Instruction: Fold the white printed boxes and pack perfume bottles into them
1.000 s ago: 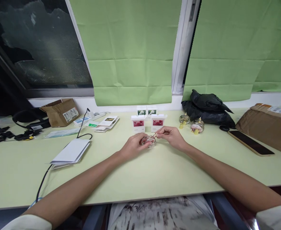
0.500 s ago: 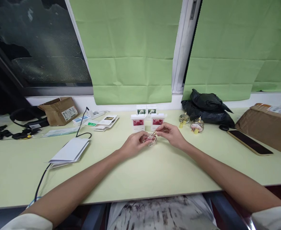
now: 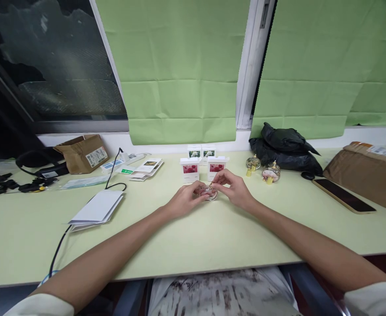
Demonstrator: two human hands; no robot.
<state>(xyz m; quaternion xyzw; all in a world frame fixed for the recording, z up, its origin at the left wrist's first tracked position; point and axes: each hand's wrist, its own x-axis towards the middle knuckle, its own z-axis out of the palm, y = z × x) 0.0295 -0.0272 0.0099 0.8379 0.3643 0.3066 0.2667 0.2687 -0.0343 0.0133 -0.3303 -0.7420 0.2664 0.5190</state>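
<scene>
Fingers of my left hand (image 3: 189, 199) are wrapped round a small round clear glass bottle (image 3: 212, 196) with pinkish contents, low over the table. Above it, my right hand (image 3: 234, 189) pinches a tiny gold cap (image 3: 210, 185) at the bottle's top; the fingertips partly hide it. Whether the cap is seated in the neck cannot be made out. Just behind the hands stand two white boxes with red flower pictures, a left box (image 3: 190, 173) and a right box (image 3: 214, 163). To the right rest two similar round bottles, a pinkish one (image 3: 270, 173) and a darker one (image 3: 252, 162), each with a yellow piece.
Folded white cards (image 3: 96, 208) and a black cable (image 3: 55, 250) lie at left. An open cardboard box (image 3: 84, 154) stands at the back left. Black plastic bags (image 3: 285, 151), a phone (image 3: 342, 195) and a large brown parcel (image 3: 367, 175) occupy the right side.
My right hand has come slightly down and left, bringing the gold cap closer to the bottle's top. The bottle has shifted slightly right in my left hand.
</scene>
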